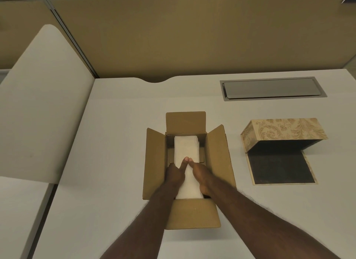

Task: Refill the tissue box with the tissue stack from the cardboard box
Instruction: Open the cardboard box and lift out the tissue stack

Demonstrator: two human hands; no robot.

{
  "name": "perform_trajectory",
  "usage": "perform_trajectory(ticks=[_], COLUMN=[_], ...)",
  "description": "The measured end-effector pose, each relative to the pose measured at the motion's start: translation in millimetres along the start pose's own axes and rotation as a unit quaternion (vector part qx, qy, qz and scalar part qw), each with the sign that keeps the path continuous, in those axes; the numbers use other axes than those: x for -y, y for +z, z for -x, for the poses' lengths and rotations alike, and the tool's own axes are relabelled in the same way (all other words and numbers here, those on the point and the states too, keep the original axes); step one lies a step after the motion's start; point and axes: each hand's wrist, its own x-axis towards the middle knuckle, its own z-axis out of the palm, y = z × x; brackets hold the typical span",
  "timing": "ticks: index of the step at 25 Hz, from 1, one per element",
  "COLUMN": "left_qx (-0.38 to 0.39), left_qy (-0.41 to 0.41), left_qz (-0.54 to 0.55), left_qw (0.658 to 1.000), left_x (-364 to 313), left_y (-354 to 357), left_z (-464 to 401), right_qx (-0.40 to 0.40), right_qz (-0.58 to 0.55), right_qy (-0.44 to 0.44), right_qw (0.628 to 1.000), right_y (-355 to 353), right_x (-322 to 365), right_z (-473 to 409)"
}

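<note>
A brown cardboard box (pixel 217 154) stands open on the white desk, all its flaps folded outward. Inside lies a white tissue stack (pixel 186 147), long side pointing away from me. My left hand (pixel 175 173) clasps the stack's left side and my right hand (pixel 200 175) its right side, thumbs meeting on top, fingers hidden down between stack and box walls. To the right, the patterned beige tissue box (pixel 279 131) sits with its lid part raised over a dark base panel (pixel 280 169), its dark inside showing.
A grey cable-port cover (pixel 269 89) is set into the desk (pixel 115 143) behind the tissue box. A tan partition wall (pixel 173 37) runs along the back. A white side panel (pixel 44 104) rises at the left edge of the desk.
</note>
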Motion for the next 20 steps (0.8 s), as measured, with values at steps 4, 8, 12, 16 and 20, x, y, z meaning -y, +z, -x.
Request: perform_trajectory(ticks=[4,8,12,16,20], left_qx=[-0.011,-0.003,0.029,0.053,0.052], left_qy=[-0.013,-0.044,-0.080,-0.064,-0.022], left_qz=[0.004,0.018,0.047,0.089,0.105], left_qw=[1.000,0.999,0.995,0.993,0.993], left_x=[-2,-6,-13,-11,-14], left_y=[3,4,-2,-2,-7], left_z=[3,3,-2,1,6], right_qx=[-0.010,-0.025,-0.010,-0.013,0.008], right_qz=[-0.009,-0.007,-0.027,-0.033,-0.058], right_qy=[-0.004,-0.010,-0.004,-0.007,-0.017], right_qw=[1.000,1.000,1.000,0.999,0.998], right_y=[-3,-2,-2,-1,-2], right_x=[-1,0,2,1,1], right_z=[-2,-3,-1,1,6])
